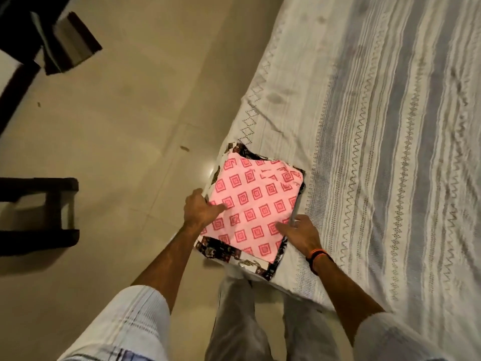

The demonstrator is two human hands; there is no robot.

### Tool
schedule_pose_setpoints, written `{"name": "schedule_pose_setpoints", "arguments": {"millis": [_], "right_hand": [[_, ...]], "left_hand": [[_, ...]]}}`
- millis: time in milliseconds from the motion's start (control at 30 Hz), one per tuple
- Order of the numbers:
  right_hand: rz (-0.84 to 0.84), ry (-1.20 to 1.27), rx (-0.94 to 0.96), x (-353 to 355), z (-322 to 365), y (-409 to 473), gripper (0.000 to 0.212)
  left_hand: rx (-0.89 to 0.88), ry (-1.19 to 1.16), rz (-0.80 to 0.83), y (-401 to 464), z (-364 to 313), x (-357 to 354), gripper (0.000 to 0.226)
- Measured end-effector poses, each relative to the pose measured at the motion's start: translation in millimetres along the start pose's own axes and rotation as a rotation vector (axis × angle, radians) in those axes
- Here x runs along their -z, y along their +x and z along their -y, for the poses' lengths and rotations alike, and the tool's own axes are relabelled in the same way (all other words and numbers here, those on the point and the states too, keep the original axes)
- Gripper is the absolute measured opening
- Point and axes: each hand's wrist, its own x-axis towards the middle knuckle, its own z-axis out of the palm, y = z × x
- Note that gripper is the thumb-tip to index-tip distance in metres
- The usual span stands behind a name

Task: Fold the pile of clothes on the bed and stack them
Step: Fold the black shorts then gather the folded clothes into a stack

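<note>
- Nearest the person, the left hand [200, 208] lies at the left edge of the folded pink cotton garment with red square print [253, 204], thumb stretched flat across the cloth and the other fingers going over the edge, where I cannot tell whether they curl under.
- The right hand [299, 230] sits at the garment's near right corner, thumb laid on top, fingers hidden at the side; whether it pinches the edge cannot be told.
- The pink piece lies squarely between both hands, on top of a folded black-and-cream patterned cloth [234, 252] whose border shows around it, at the near left corner of the white bedspread with grey woven stripes [377, 152].
- Judged by its look, the garment is light, soft and limp; it would sag or unfold if lifted by one corner, so supporting it at opposite edges, palms under, seems safest.
- Farther across the bed, only bedspread shows.
</note>
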Motion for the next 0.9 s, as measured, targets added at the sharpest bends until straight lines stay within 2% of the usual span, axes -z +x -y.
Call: {"name": "schedule_pose_setpoints", "arguments": {"millis": [100,233,333,400,467,567,733,900], "right_hand": [[0.008,0.073,0.014,-20.7,-6.2,19.3,0.056],[-0.016,0.219,-0.022,-37.3,-11.7,33.2,0.057],[-0.018,0.363,-0.094,-44.1,-9.1,39.3,0.052],[0.027,0.439,-0.144,-46.6,-5.9,42.2,0.045],[0.060,0.471,-0.163,-48.3,-2.9,44.0,0.047],[0.118,0.534,-0.152,-48.5,-0.2,45.8,0.052],[0.173,0.534,-0.127,-49.8,-2.6,48.2,0.056],[0.125,0.539,-0.119,-53.3,-4.7,52.9,0.045]], "left_hand": [[-0.001,0.011,0.110,31.5,5.0,-6.6,0.081],[-0.031,-0.006,0.219,58.7,17.3,-10.2,0.065],[-0.019,0.011,0.293,66.5,19.5,-7.0,0.067],[-0.018,0.023,0.336,72.0,20.2,-8.0,0.079],[0.019,0.020,0.386,75.3,18.6,-8.7,0.079],[0.101,-0.038,0.465,77.8,13.9,-5.3,0.052],[0.118,-0.078,0.576,88.4,8.8,-1.5,0.052],[0.091,-0.146,0.603,84.3,12.9,-10.2,0.052]]}}
